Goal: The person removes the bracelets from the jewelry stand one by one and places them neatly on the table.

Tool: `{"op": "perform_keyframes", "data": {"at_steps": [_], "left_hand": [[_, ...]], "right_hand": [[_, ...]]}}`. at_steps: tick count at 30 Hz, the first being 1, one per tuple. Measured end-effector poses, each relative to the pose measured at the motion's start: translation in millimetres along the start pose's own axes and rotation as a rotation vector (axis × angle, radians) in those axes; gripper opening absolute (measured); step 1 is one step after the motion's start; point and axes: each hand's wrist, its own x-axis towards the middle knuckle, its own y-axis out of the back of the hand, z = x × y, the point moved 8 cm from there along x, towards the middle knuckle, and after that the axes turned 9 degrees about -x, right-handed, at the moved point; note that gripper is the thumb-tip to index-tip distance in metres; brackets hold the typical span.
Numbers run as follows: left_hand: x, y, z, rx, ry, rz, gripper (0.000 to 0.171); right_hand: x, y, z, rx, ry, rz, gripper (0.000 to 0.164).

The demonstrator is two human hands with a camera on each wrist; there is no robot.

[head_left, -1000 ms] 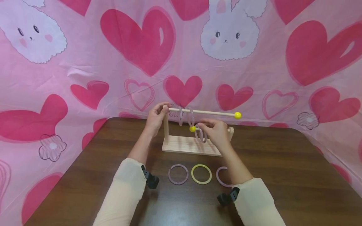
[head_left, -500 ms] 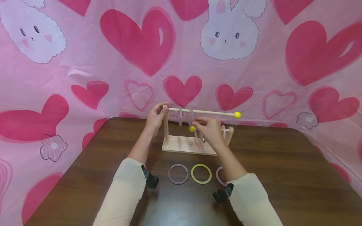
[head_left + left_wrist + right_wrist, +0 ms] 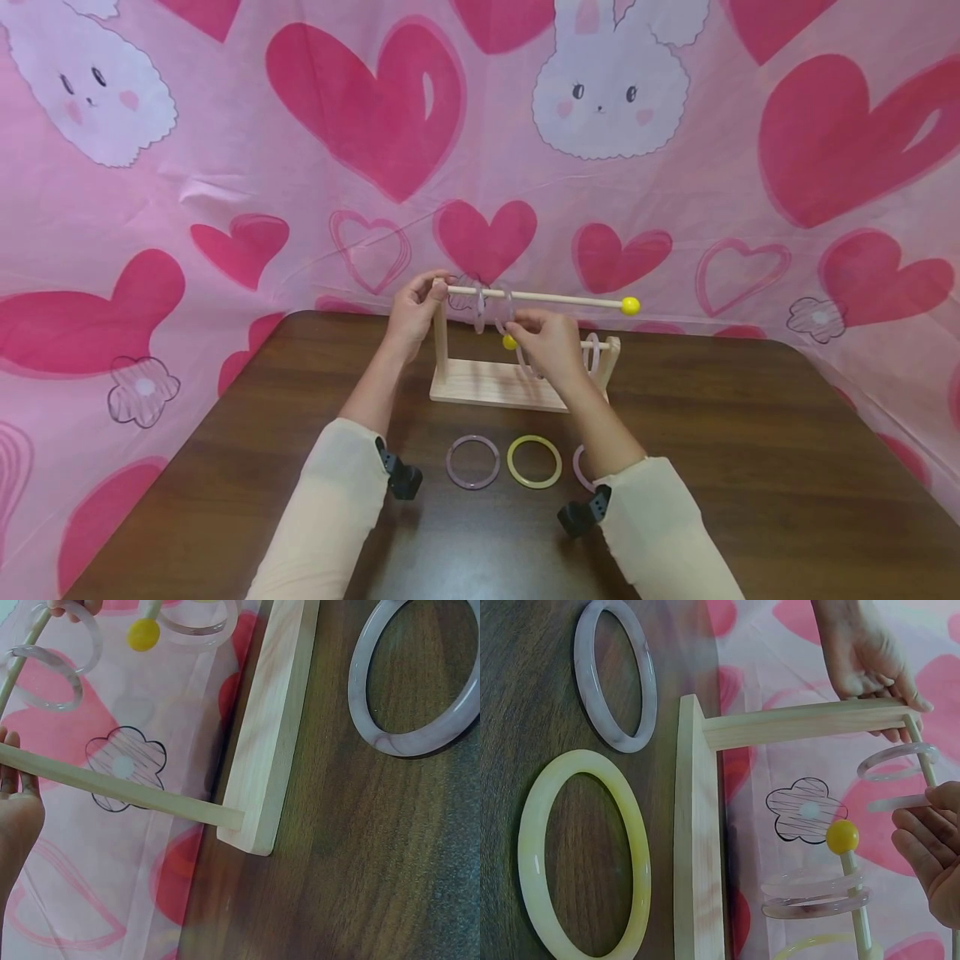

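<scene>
My left hand (image 3: 414,312) grips the top of the left post (image 3: 441,333) of a wooden bangle stand (image 3: 495,385). Two pale lilac bangles hang on its upper rod (image 3: 562,297). Thumb and fingertips of my right hand (image 3: 551,342) pinch the right one of these, a translucent bangle (image 3: 900,802); the other bangle (image 3: 892,761) hangs nearer the post. On the lower rod (image 3: 861,930), behind my right hand in the head view, are pale lilac bangles (image 3: 817,904) and a yellowish bangle (image 3: 810,943).
In front of the stand lie a lilac bangle (image 3: 472,462), a yellow bangle (image 3: 534,462) and a pinkish bangle (image 3: 580,468) partly covered by my right forearm. Yellow balls cap the upper rod end (image 3: 630,306) and the lower rod. A pink heart-print cloth (image 3: 360,108) hangs behind the brown table (image 3: 750,467).
My right hand has moved left and slightly up from the lower rod's bangles to the right bangle on the upper rod and now pinches it. My left hand stays on the post.
</scene>
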Motion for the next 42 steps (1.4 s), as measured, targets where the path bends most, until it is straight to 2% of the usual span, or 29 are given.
{"op": "perform_keyframes", "data": {"at_steps": [27, 35, 42], "left_hand": [[-1.3, -0.5, 2.1, -0.007, -0.016, -0.006, 0.05], [-1.3, -1.3, 2.1, -0.009, -0.011, -0.009, 0.046], [-1.6, -1.3, 2.5, -0.003, 0.001, -0.003, 0.034]], "right_hand": [[-7, 20, -11, -0.016, 0.097, 0.184, 0.017], [-9, 25, -8, 0.011, 0.114, 0.213, 0.017], [-13, 31, -7, -0.005, 0.118, 0.229, 0.018]]}}
